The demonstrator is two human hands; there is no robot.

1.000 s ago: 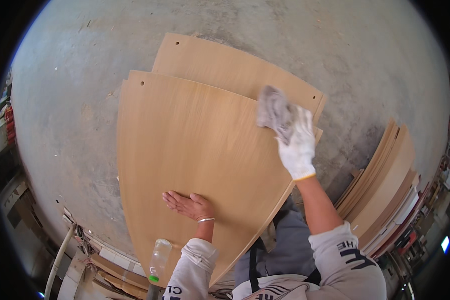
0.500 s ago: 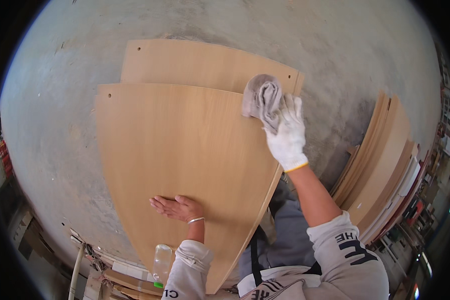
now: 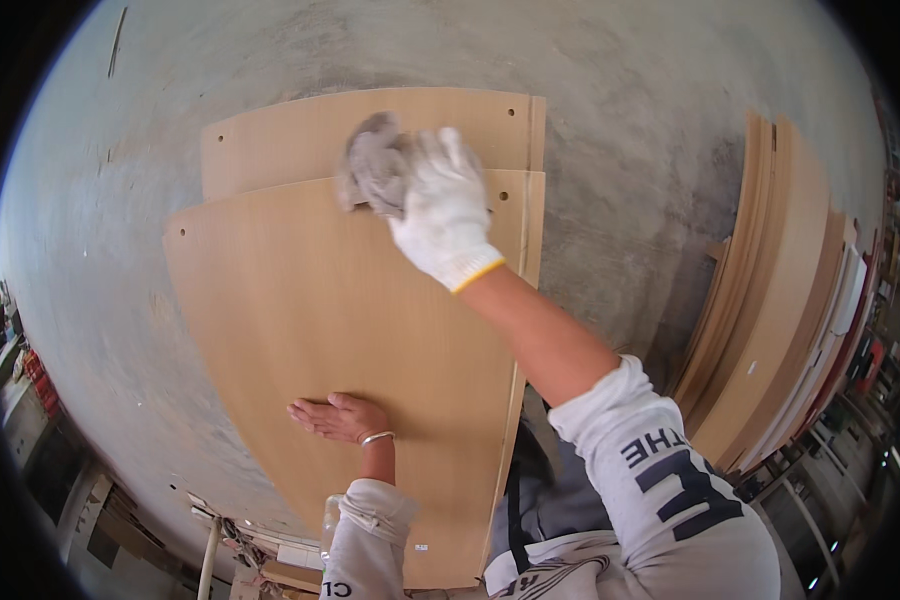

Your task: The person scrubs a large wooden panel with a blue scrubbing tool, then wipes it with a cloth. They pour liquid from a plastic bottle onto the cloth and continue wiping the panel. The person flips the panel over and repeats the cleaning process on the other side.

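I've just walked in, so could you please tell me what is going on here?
A person holds a bunched grey cloth in the gloved right hand, over the far edge of the nearer wooden panel. The bare left hand rests on that panel, which overlaps a second panel beyond it.

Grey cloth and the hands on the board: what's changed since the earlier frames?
The gloved right hand has swept the grey cloth leftward, from near the top board's far right corner to mid far edge, uncovering that corner's hole. Nothing was let go. The left hand still rests on the board.
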